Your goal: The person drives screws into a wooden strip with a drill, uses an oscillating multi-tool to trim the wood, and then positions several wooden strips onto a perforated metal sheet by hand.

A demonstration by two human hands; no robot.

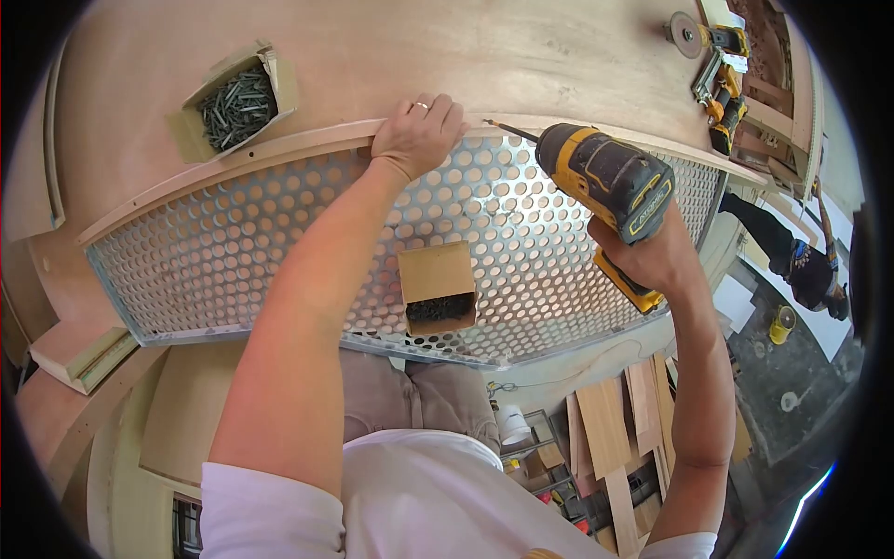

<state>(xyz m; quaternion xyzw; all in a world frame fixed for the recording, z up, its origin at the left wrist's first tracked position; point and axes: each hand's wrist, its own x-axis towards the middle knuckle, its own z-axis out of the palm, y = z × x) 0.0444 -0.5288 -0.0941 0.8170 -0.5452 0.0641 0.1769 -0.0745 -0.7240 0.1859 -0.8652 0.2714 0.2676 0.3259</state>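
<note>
My right hand [643, 252] is wrapped around the grip of a yellow and black cordless drill driver [596, 172]. Its long thin bit points left, with the tip close to a curved wooden strip [307, 140]. Just left of that tip, my left hand [417, 135] is closed over the same strip, its fingertips partly hidden. The strip runs along the top edge of a perforated metal panel [279, 224]. On the panel rests an open cardboard box [438, 270] of small dark screws, between my forearms.
Another cardboard box [284, 84] of dark grey pieces sits on the wooden surface [391, 56]. An angle grinder [689, 37] and other yellow power tools lie at the upper right. Wood offcuts [605, 429] stand below right. Another person [801, 261] is at the far right.
</note>
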